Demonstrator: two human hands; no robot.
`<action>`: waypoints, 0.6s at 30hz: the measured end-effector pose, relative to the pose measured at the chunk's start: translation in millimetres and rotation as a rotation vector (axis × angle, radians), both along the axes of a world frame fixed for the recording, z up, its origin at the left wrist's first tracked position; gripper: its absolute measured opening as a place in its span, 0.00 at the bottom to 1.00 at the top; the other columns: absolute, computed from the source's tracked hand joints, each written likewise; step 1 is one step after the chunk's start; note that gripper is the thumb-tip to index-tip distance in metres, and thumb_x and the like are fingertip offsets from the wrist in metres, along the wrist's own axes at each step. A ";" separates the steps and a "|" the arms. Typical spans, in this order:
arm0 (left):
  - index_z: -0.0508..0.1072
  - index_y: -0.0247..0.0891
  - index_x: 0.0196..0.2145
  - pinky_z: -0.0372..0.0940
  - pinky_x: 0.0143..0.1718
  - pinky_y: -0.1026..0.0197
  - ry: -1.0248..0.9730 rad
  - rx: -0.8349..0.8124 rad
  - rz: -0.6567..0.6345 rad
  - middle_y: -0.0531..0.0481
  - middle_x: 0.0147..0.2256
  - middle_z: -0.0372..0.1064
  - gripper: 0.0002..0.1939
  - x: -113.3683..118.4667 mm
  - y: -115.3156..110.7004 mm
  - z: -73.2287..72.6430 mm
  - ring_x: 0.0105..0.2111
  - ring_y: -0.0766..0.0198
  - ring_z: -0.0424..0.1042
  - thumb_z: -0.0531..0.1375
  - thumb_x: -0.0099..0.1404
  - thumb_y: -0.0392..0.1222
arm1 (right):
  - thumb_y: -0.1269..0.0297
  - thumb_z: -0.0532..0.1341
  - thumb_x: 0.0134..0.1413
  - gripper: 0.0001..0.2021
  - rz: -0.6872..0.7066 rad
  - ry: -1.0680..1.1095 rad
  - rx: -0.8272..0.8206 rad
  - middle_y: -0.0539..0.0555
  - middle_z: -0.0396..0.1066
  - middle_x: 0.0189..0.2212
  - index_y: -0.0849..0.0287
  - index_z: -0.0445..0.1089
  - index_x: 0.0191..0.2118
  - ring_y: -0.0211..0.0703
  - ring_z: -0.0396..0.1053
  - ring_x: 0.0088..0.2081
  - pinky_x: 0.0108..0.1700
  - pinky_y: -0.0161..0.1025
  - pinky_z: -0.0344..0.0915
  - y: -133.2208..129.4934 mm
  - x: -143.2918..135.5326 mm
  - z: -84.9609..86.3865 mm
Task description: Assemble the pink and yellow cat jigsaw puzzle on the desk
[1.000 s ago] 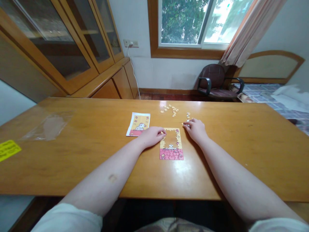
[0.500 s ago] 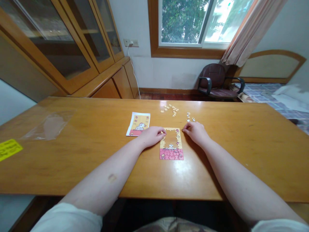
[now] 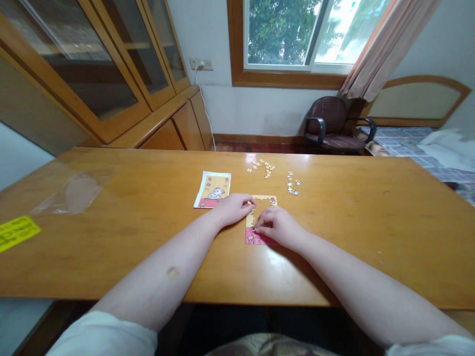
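A partly assembled jigsaw puzzle [image 3: 250,239] lies flat on the wooden table, with a yellow border, a pink lower part and a gap in the middle. My left hand [image 3: 237,207] presses on its upper left edge, fingers curled and closed. Over the puzzle's lower part is my right hand [image 3: 278,225], thumb and fingertips pinched at the inner lower left of the gap. A small puzzle piece [image 3: 254,229] shows at those fingertips, partly hidden. My right hand covers much of the puzzle's right side.
Loose yellow pieces [image 3: 267,170] are scattered beyond the puzzle, and whitish pieces [image 3: 290,185] lie to their right. A reference picture [image 3: 211,192] sits left of the puzzle. Farther left are a clear plastic bag [image 3: 79,193] and a yellow label [image 3: 18,232].
My right hand has moved left and nearer to me, from beside the puzzle's upper right edge to over its lower part. My left hand has stayed in place.
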State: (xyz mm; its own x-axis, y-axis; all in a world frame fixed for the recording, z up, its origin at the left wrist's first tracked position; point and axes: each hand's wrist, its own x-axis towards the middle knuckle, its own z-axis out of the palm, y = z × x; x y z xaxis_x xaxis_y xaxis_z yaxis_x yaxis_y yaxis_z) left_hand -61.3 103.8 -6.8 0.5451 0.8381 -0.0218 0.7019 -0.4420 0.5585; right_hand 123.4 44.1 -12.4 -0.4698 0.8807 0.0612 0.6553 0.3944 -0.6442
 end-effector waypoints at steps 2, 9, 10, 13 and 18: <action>0.76 0.40 0.37 0.53 0.27 0.64 0.001 -0.004 0.001 0.53 0.26 0.70 0.13 0.2 -0.3 0.9 0.27 0.64 0.65 0.53 0.63 0.46 | 0.63 0.66 0.51 0.04 -0.027 -0.052 0.047 0.52 0.74 0.31 0.56 0.77 0.31 0.40 0.69 0.37 0.45 0.38 0.61 1.1 0.7 -1.9; 0.75 0.40 0.36 0.53 0.26 0.64 -0.005 -0.012 0.012 0.53 0.24 0.67 0.13 -0.6 0.1 2.6 0.25 0.65 0.64 0.54 0.62 0.47 | 0.59 0.55 0.60 0.13 0.062 -0.275 0.117 0.55 0.75 0.34 0.56 0.76 0.40 0.41 0.70 0.36 0.42 0.37 0.61 -10.6 8.6 23.1; 0.75 0.40 0.36 0.53 0.26 0.64 -0.007 -0.010 0.018 0.54 0.24 0.67 0.13 -0.9 0.2 2.7 0.25 0.65 0.64 0.54 0.62 0.47 | 0.58 0.53 0.61 0.15 0.111 -0.349 0.118 0.55 0.76 0.33 0.55 0.76 0.40 0.42 0.70 0.35 0.40 0.37 0.60 -15.0 8.7 28.6; 0.75 0.41 0.36 0.54 0.27 0.64 -0.004 -0.008 0.033 0.54 0.24 0.68 0.12 -1.5 0.2 3.4 0.26 0.65 0.65 0.55 0.62 0.46 | 0.52 0.50 0.62 0.19 0.163 -0.539 0.097 0.56 0.76 0.28 0.54 0.75 0.39 0.44 0.71 0.30 0.35 0.38 0.59 -27.8 5.9 40.7; 0.75 0.41 0.36 0.54 0.27 0.64 0.009 -0.005 0.036 0.53 0.25 0.69 0.12 -1.8 -0.3 4.9 0.27 0.65 0.65 0.55 0.62 0.46 | 0.48 0.50 0.60 0.19 0.141 -0.657 0.065 0.56 0.75 0.27 0.52 0.72 0.43 0.47 0.71 0.28 0.30 0.37 0.57 -36.4 -1.0 41.4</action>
State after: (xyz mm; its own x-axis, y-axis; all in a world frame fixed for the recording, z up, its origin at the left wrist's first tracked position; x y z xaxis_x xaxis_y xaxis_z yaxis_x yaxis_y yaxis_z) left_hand -63.1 103.5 -1.9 0.5142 0.8571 -0.0308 0.7224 -0.4134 0.5542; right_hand 122.4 7.7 29.0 -0.5373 0.8126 -0.2257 0.8426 0.5290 -0.1010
